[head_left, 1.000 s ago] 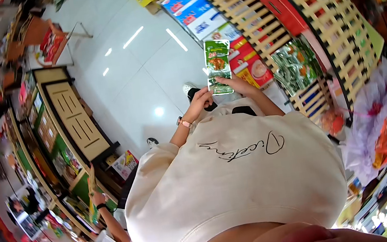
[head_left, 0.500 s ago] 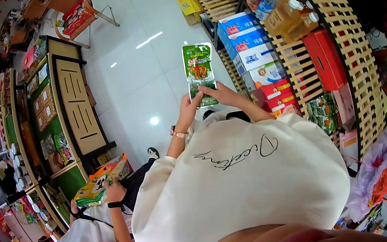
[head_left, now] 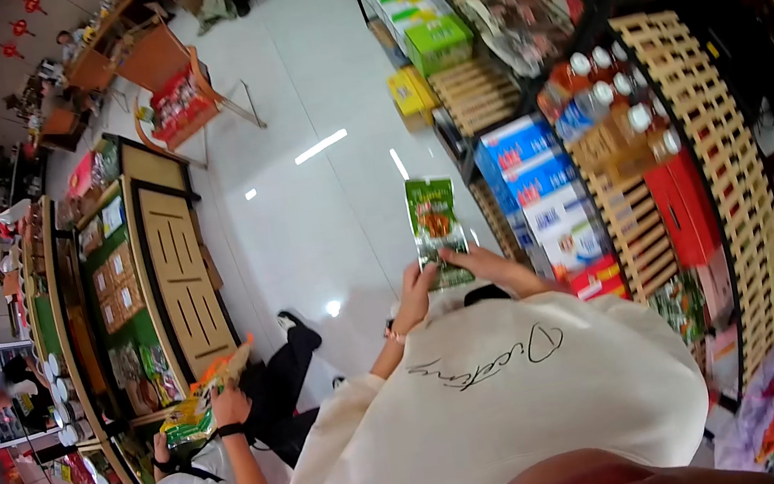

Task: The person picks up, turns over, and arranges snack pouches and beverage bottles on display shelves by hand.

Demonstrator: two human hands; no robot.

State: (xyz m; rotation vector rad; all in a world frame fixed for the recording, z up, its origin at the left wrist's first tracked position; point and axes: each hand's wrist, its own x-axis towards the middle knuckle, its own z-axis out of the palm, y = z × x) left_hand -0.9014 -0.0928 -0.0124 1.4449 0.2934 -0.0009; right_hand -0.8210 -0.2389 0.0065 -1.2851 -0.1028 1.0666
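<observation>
A green food packet (head_left: 433, 209) with a picture of food on its front stands out ahead of my body, above the tiled floor. My left hand (head_left: 416, 290) is closed on its lower left edge. From the other side, my right hand (head_left: 473, 263) grips the lower right edge, thumb across the front. A darker green section shows between my thumbs; whether it is a second packet I cannot tell. My fingers behind the packet are hidden.
At left, another person's hand (head_left: 231, 406) holds a yellow and green bag (head_left: 194, 414) beside a wooden shelf (head_left: 176, 265). Right of me, slatted racks hold blue and white cartons (head_left: 539, 177), bottles (head_left: 616, 120) and a red box (head_left: 681, 211). A chair (head_left: 167, 69) stands ahead.
The view has tilted up, so the packet and my hands sit lower in it. More of the far floor, a standing person's legs and a colourful coiled item have come into view.
</observation>
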